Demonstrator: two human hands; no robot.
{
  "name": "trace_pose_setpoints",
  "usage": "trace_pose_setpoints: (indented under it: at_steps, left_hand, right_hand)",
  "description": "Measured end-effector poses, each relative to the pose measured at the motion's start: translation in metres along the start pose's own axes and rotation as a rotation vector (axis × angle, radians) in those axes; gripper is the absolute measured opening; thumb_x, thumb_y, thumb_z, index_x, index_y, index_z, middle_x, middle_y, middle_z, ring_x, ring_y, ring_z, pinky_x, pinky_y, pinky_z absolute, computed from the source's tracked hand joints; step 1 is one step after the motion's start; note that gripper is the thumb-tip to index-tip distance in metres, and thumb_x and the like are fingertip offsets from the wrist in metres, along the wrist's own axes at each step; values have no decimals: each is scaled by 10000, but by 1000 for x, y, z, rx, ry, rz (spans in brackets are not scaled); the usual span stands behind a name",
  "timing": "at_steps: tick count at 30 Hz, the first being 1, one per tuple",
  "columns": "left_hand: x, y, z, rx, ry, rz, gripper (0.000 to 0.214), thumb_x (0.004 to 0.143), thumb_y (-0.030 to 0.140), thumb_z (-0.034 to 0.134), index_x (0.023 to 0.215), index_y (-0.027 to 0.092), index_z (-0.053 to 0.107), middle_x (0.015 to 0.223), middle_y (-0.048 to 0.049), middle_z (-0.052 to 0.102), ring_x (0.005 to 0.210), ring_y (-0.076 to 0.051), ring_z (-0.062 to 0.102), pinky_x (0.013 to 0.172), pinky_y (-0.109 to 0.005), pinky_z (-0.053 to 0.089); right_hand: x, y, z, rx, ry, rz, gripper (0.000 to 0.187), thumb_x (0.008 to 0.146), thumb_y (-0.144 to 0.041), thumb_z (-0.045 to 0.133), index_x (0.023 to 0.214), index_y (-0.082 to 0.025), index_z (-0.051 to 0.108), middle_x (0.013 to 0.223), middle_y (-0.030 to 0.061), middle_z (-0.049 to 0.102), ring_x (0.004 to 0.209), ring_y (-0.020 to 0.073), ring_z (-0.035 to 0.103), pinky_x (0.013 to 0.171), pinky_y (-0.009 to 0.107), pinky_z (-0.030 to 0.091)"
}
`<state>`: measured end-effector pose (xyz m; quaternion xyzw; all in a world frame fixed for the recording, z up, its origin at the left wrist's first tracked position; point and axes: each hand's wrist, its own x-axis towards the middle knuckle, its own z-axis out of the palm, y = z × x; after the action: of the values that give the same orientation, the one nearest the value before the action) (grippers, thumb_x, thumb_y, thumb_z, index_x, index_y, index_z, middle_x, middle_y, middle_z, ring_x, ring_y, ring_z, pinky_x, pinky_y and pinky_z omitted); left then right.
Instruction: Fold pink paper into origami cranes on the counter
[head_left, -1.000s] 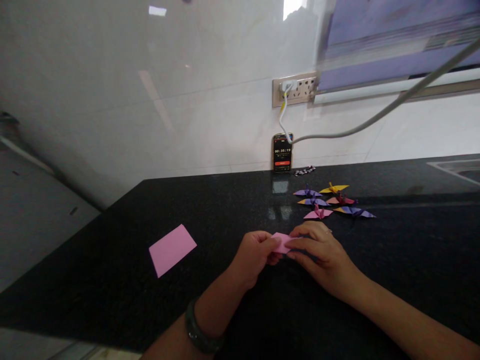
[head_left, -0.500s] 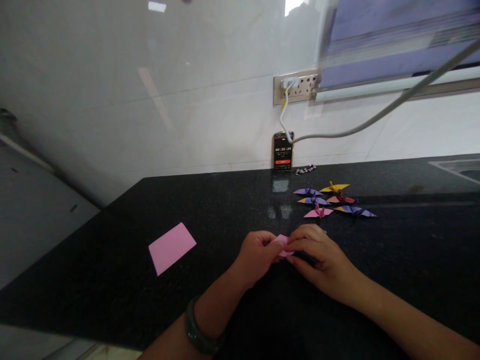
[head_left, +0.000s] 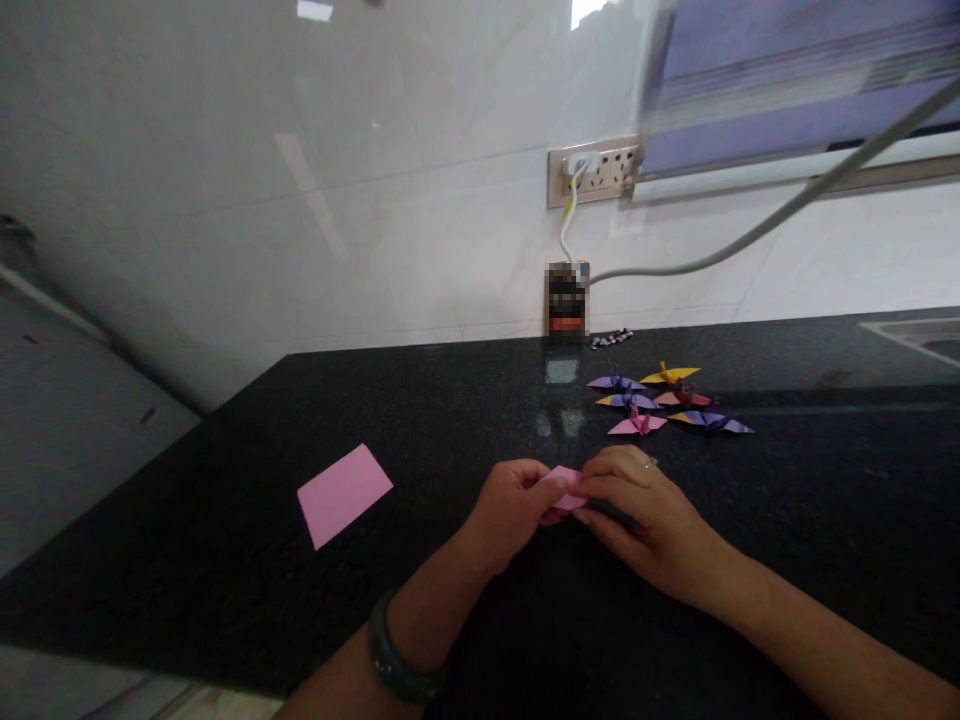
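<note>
A small piece of folded pink paper [head_left: 568, 482] is between my two hands, just above the black counter. My left hand [head_left: 514, 510] pinches its left side, thumb on top. From the right, my right hand [head_left: 637, 505] grips the other edge with its thumb and fingertips, which hide part of the folds. Several folded paper cranes [head_left: 637, 424] in pink, purple, yellow and red sit in a cluster beyond my right hand. To the left lies a flat pink sheet or stack of paper [head_left: 345, 495].
On the black counter [head_left: 435, 410], a phone [head_left: 567, 300], blurred out, leans against the tiled wall. A beaded strand [head_left: 612, 339] lies beside it. A white cable [head_left: 697, 266] runs from the wall socket [head_left: 592, 172] area across the right. A sink edge [head_left: 911, 335] shows far right.
Both hands stay at nearly the same spot with the pink paper; only slight finger movement shows. The cranes and the pink sheet have not moved.
</note>
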<state>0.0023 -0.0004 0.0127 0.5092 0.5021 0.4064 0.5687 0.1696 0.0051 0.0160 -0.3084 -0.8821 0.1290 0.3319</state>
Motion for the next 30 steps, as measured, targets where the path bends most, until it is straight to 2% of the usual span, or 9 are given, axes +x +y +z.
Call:
trace_pose_setpoints:
  at_steps: [2,4,7,10,15,18,24,27,30]
  left_hand:
    - [0,1,-1,-45,-31,-12,222,680,344,564,642,126,582,586,-18,558,496,-91,482,506,-212,385]
    - [0,0,-2,-52,-60,-4,224,687,343,562,661,123,587,596,-22,564,503,-90,488,513,-214,390]
    - [1,-1,-2,-16,-71,18,224,693,331,563,654,113,593,581,-29,570,506,-96,499,517,-221,398]
    - [1,-2,-1,-43,-27,28,190,675,299,589,678,109,593,609,-39,592,526,-109,529,527,-231,416]
    - [1,0,2,-269,-9,91,252,655,190,623,872,161,498,662,-18,626,591,-128,584,597,-257,449]
    - [-2,1,5,-320,-31,148,235,661,159,618,864,175,499,697,-6,633,624,-123,592,632,-259,456]
    - [-4,2,10,-312,16,115,118,609,151,661,712,129,609,669,-19,650,631,-115,600,632,-231,463]
    - [-4,3,10,-327,59,126,144,601,145,668,734,135,613,642,-8,649,599,-106,599,605,-221,468]
    - [-4,5,9,-291,110,118,142,625,150,650,759,138,603,623,3,638,554,-99,594,579,-220,473]
  right_hand:
    - [-1,2,2,86,90,133,271,738,-210,521,1009,-218,530,986,77,544,943,214,486,788,378,405]
    - [0,4,5,245,139,346,338,737,-260,530,1068,-218,477,1028,79,538,926,209,509,765,360,428]
    - [2,5,7,563,36,605,328,735,-306,529,1038,-191,481,857,52,601,700,163,571,597,284,459]
    - [5,4,7,735,-3,705,215,715,-294,550,882,-160,538,650,4,582,545,117,534,503,233,415]
    - [6,5,11,929,202,780,277,646,-274,628,859,-192,472,586,-40,555,507,104,531,491,216,401]
    - [5,5,13,987,275,753,264,645,-260,639,810,-201,442,534,-59,531,488,93,522,487,201,392]
    - [3,5,12,1027,330,741,290,654,-262,644,848,-211,435,551,-61,531,481,93,518,484,206,384]
    - [1,5,12,987,338,732,213,676,-266,628,806,-188,478,541,-49,528,493,88,508,497,207,375]
    - [1,6,11,920,280,722,151,683,-266,621,761,-164,542,565,-27,542,523,87,500,512,210,366]
